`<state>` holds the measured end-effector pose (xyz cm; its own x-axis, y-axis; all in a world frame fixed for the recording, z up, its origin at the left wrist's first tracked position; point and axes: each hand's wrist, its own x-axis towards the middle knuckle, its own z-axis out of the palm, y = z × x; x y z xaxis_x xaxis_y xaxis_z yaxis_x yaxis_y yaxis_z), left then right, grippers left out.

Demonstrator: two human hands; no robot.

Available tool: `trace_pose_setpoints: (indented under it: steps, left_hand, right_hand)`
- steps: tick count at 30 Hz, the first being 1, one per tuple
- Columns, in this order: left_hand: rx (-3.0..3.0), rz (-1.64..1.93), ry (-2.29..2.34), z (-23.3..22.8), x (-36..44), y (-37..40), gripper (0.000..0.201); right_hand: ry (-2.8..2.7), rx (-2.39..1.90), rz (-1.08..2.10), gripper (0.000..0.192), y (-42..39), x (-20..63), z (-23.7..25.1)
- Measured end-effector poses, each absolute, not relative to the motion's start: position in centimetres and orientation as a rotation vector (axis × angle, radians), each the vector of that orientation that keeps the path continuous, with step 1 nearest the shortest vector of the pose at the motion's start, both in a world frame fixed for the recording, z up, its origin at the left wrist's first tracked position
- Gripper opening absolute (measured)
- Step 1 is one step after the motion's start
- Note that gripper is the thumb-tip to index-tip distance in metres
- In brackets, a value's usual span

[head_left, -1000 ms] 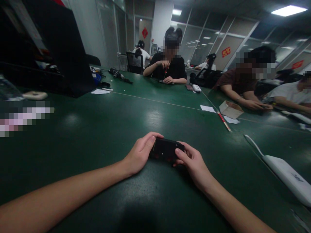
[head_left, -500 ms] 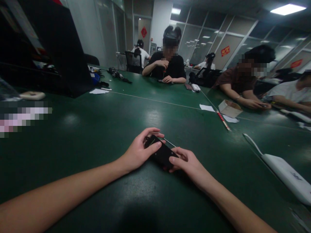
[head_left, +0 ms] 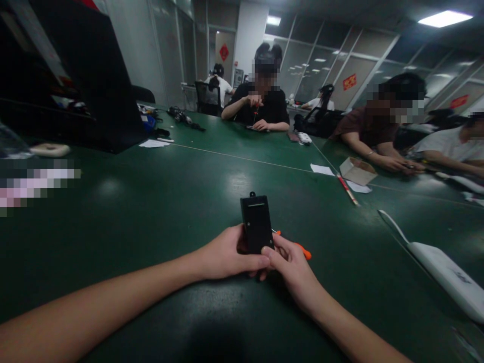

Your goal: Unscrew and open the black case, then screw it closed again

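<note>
Between my two hands stands a flat black rectangular case [head_left: 258, 222], nearly upright. It has a slot near its top, small screws on its face and a small round tab at its upper edge. My left hand [head_left: 236, 254] is closed on its lower left side, thumb across the bottom. My right hand [head_left: 287, 254] pinches the lower right corner, the two thumbs meeting. Just behind the right hand lies a screwdriver with an orange handle [head_left: 305, 252], its shaft partly hidden by the fingers and the case.
A white power strip [head_left: 446, 277] with a cable lies at the right of the green table [head_left: 151, 212]. Farther off are a small open box [head_left: 357, 170], paper [head_left: 321, 169] and a red stick [head_left: 347, 189]. A large black panel [head_left: 91, 75] stands at left. Co-workers sit across the table.
The black case has turned from slanting to nearly upright. My left hand has slid from its upper end to its lower edge. The screwdriver's orange handle has come into view.
</note>
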<state>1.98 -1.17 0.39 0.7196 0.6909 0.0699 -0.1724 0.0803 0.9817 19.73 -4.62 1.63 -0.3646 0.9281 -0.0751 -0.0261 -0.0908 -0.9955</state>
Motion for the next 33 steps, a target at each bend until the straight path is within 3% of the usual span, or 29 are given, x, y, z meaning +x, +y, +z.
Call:
trace_pose_setpoints:
  steps: [8, 14, 17, 20, 23, 29, 31, 33]
  left_hand:
    - [1.433, 0.695, 0.494, 0.6, 1.3, -1.1, 0.050]
    - [1.444, 0.816, 0.464, 0.4, 1.6, -1.4, 0.068]
    - [1.465, 0.866, 0.492, 0.3, 1.9, -1.5, 0.078]
    - [1.479, 0.850, 0.557, 0.4, 2.0, -1.6, 0.072]
    - [1.526, 0.873, 0.625, 0.5, 1.8, -1.4, 0.058]
    - [1.468, 0.872, 0.785, 0.4, 0.4, 0.9, 0.046]
    - [1.472, 0.898, 0.817, 0.3, -0.1, 2.0, 0.051]
    - [1.442, 0.939, 0.834, 0.2, -0.5, 2.8, 0.051]
  right_hand:
    - [-1.437, -0.991, 1.682, 0.032, -4.5, 20.2, 1.6]
    - [-1.420, -0.971, 1.700, 0.025, -4.3, 20.2, 1.6]
    - [-1.440, -1.013, 1.641, 0.028, -4.4, 19.9, 1.8]
    - [-1.561, -1.098, 1.596, 0.034, -4.5, 19.8, 1.9]
    - [-1.847, -1.254, 1.286, 0.033, -4.5, 20.2, 2.2]
    - [-2.301, -1.372, 0.094, 0.029, -3.4, 23.1, 3.1]
    - [-2.342, -1.535, -0.035, 0.030, -2.6, 24.0, 3.1]
    - [-2.380, -1.614, 0.060, 0.025, -1.9, 24.4, 2.8]
